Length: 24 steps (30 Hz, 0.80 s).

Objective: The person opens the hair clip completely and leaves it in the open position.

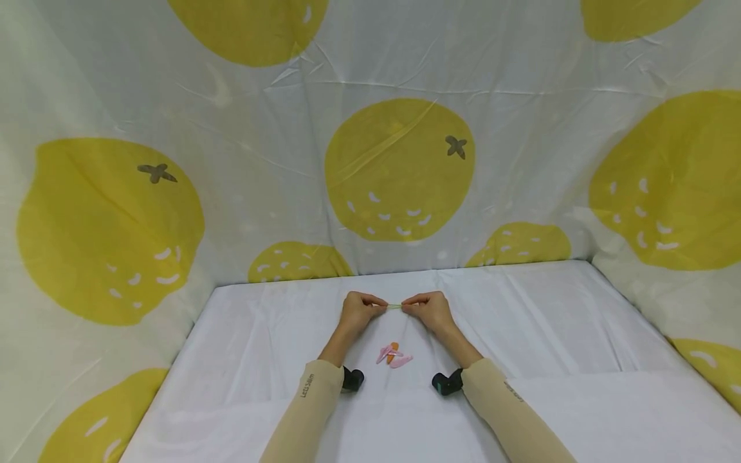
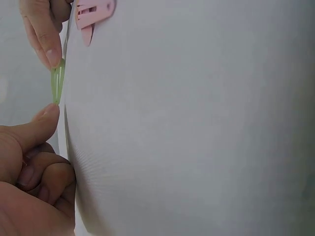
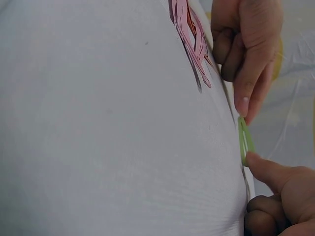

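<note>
A light green snap hair clip (image 1: 394, 306) is stretched between both hands, level above the white cloth. My left hand (image 1: 357, 314) pinches its narrow end between thumb and forefinger, while my right hand (image 1: 429, 310) pinches the wider end. In the left wrist view the slotted middle of the green hair clip (image 2: 57, 84) shows between the thumb tips. The other fingers of both hands are curled in. Nearer the body, pink hair clips (image 1: 401, 361) and an orange hair clip (image 1: 392, 352) lie in a small overlapping pile.
A white cloth (image 1: 278, 360) with creases covers the table. Curtains printed with yellow lemons (image 1: 399, 170) rise behind it and on both sides. A black wrist device (image 1: 352, 379) sits at the left cuff, and another black device (image 1: 448, 382) at the right cuff.
</note>
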Each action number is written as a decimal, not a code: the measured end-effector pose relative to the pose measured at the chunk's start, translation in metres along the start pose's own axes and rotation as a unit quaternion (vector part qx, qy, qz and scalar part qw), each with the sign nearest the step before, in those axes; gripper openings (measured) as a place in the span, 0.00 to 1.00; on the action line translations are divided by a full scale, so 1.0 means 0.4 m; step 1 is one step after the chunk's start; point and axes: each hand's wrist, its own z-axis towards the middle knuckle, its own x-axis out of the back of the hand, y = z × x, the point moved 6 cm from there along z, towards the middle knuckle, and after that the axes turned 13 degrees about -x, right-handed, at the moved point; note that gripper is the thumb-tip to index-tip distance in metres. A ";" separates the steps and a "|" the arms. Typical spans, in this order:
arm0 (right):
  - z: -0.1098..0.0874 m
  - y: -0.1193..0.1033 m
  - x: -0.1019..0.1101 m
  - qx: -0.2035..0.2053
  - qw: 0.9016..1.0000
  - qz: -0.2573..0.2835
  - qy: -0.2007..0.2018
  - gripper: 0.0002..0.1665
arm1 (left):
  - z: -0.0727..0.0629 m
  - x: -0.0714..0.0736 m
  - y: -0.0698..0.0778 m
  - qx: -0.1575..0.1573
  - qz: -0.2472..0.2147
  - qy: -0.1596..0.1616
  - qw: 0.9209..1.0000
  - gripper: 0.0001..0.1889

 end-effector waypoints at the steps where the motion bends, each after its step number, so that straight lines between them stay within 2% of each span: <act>1: -0.001 0.000 0.000 -0.002 1.000 -0.002 0.000 0.05 | -0.001 0.001 0.001 -0.003 0.003 -0.001 1.000 0.04; 12: -0.003 0.006 0.004 -0.002 1.000 0.014 -0.006 0.07 | -0.009 0.008 0.007 -0.008 0.011 0.003 1.000 0.04; 18: -0.008 0.016 0.011 -0.026 0.999 0.040 -0.022 0.09 | -0.020 0.028 0.017 -0.006 0.005 0.005 1.000 0.03; 24: -0.039 0.024 0.038 -0.072 0.995 0.042 -0.052 0.11 | -0.042 0.047 0.040 0.004 -0.011 -0.021 1.000 0.06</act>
